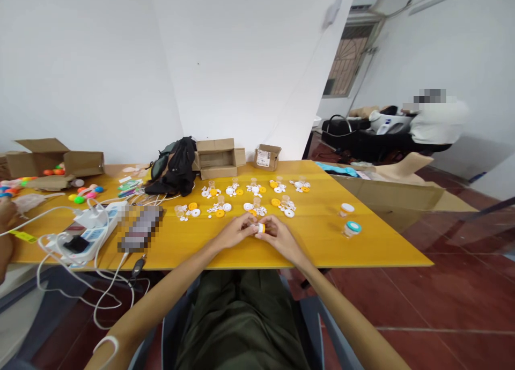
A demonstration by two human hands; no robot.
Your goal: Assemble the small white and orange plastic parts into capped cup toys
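Note:
My left hand (pixel 236 232) and my right hand (pixel 280 238) meet close to the table's front edge. Between their fingertips is a small white-and-yellow round part (pixel 262 228), gripped from both sides; the fingers cover much of it. Just beyond the hands lie groups of loose pieces: a white toothed wheel (pixel 248 206), a yellow wheel (pixel 276 202), a clear small cup (pixel 256 202) and tiny white bits. Two lidded clear jars stand to the right, one with a white lid (pixel 347 207), the other with a teal lid (pixel 353 227).
Cardboard boxes (pixel 217 170) and a dark bag (pixel 175 166) line the table's back. At left are a power strip (pixel 94 233) with tangled cables, a phone-like device (pixel 141 229) and another person's arm (pixel 5 236). A large carton (pixel 374 198) stands beyond the right edge.

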